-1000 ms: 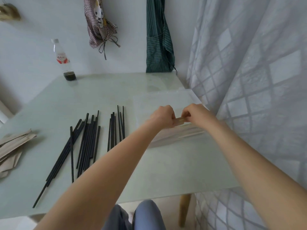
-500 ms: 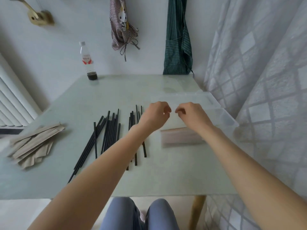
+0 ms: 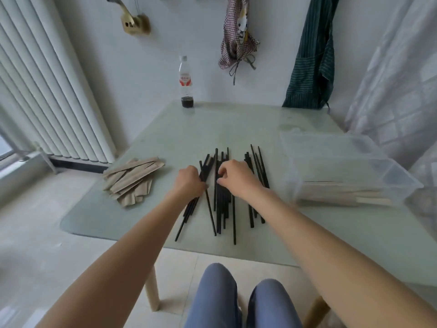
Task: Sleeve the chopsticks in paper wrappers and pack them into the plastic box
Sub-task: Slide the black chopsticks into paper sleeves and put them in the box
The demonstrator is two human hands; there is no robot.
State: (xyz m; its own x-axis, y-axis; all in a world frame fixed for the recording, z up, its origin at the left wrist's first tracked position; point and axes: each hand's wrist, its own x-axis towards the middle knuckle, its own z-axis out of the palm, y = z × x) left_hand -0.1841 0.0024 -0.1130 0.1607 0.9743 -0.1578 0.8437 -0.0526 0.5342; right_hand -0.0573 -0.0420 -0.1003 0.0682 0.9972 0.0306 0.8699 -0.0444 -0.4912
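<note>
Loose black chopsticks (image 3: 219, 209) lie in the middle of the pale green table (image 3: 212, 129), with a smaller bunch (image 3: 251, 215) just to their right. My left hand (image 3: 189, 182) is curled around a chopstick at the left side of the pile. My right hand (image 3: 236, 177) pinches chopsticks near the pile's middle with curled fingertips. Brown paper wrappers (image 3: 132, 181) are heaped at the table's left. The clear plastic box (image 3: 343, 162) stands at the right, holding several sleeved chopsticks (image 3: 343, 194) along its near wall.
A plastic bottle (image 3: 186, 84) with a little dark liquid stands at the table's far edge. A white radiator (image 3: 47, 91) lines the left wall. A checked apron (image 3: 237, 36) and a green apron (image 3: 309, 67) hang behind. A curtain (image 3: 397, 79) borders the right side.
Both hands left the plastic box, where they had set down a sleeved pair, and moved left onto the loose black chopsticks. The view swung left with them.
</note>
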